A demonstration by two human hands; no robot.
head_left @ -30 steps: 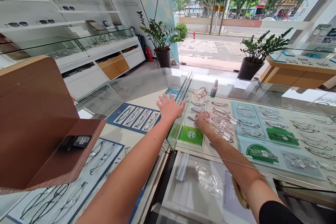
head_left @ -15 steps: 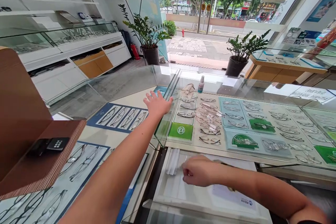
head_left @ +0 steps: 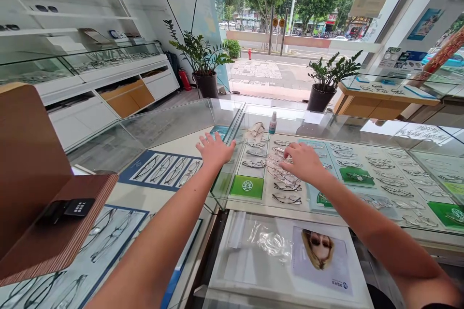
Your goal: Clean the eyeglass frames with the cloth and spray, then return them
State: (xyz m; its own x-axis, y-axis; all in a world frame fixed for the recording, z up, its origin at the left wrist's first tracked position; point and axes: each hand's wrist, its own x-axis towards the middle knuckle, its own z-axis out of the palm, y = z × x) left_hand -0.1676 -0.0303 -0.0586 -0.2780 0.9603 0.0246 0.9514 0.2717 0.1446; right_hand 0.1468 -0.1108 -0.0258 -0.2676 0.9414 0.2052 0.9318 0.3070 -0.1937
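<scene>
My left hand [head_left: 216, 149] lies on the glass counter top with its fingers spread and nothing in it. My right hand [head_left: 304, 161] is above the right-hand display, its fingers half curled and apart, with no object visible in them. Just left of its fingertips is a dense cluster of thin-framed eyeglasses [head_left: 281, 166], with dark-framed eyeglasses [head_left: 287, 199] in front. Nearer to me, a crumpled clear plastic bag [head_left: 271, 241] lies in the pulled-out white drawer [head_left: 239, 275], beside a printed card [head_left: 337, 260] showing a person in sunglasses.
A spray bottle [head_left: 273, 123] and a beige cloth [head_left: 255, 131] stand at the back of the counter. On the left is a brown case or stand [head_left: 32, 140] with a small black object [head_left: 78, 206] on its ledge. Potted plants [head_left: 206, 84] stand beyond the glass.
My right hand has gone up and away from the drawer to the eyeglasses display, leaving the clear plastic bag in view. My left hand stays on the glass. The view has tilted slightly upward.
</scene>
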